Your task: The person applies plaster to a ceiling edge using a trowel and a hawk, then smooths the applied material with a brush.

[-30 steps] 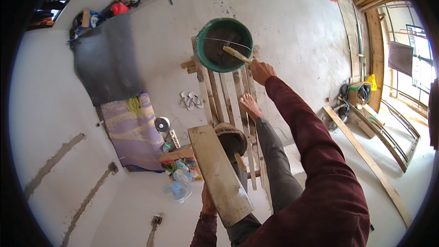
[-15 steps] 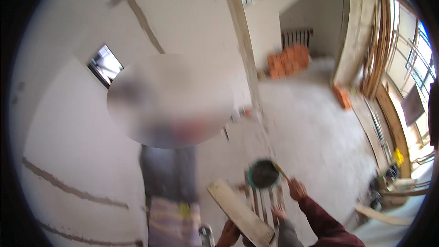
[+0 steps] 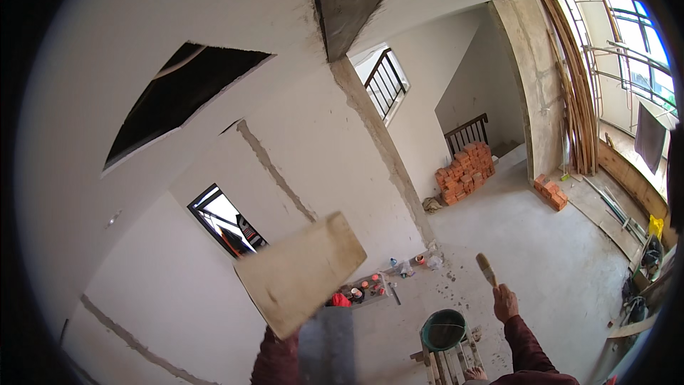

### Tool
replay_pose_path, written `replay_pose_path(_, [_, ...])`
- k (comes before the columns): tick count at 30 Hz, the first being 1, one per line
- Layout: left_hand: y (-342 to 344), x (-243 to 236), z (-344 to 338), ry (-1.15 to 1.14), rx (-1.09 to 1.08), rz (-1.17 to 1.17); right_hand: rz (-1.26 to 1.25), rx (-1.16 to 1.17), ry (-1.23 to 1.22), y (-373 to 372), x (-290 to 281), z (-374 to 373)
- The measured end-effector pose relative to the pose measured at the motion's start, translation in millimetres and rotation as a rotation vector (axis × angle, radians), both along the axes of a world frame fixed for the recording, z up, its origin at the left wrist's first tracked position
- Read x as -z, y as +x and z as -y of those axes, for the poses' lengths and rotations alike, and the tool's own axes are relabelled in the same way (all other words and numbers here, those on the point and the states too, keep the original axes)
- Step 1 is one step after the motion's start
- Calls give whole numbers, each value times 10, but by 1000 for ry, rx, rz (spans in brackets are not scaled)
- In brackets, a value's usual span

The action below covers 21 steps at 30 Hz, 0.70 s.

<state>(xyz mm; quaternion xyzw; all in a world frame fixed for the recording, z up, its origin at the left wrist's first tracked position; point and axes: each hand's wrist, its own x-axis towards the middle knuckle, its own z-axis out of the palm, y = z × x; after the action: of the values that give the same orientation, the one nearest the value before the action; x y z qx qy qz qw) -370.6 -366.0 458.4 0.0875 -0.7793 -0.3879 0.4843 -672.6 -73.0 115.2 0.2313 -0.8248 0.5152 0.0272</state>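
Observation:
My left hand (image 3: 280,337) holds up a pale, flat wooden board (image 3: 303,271) by its lower end; the board hides most of its fingers. The board is tilted, with its broad face in front of the white wall. My right hand (image 3: 506,303) is wrapped round the handle of a paintbrush (image 3: 486,269), bristles pointing up and to the left. Lower down, a green bucket (image 3: 443,330) with dark contents stands on a slatted wooden support (image 3: 449,369), apart from the brush.
My bare foot (image 3: 475,373) rests by the bucket. Small pots and bottles (image 3: 367,285) line the wall's foot. Orange bricks (image 3: 464,173) are stacked farther back. Long timbers (image 3: 570,85) lean near the window. A grey shape (image 3: 328,346), unclear, lies below the board.
My right hand has lifted the brush out from the bucket, up and to the right. My left hand has raised the board from low down. The view has tilted upward.

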Motion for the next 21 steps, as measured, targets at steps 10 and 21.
replay_pose_path(10, [-922, -2154, -123, -1589, -802, 188, 62, 49, -65, -65, 482, -255])
replay_pose_path(21, [-1601, -2818, -215, -1522, -514, 33, 129, -111, -91, -420, -22, -23])
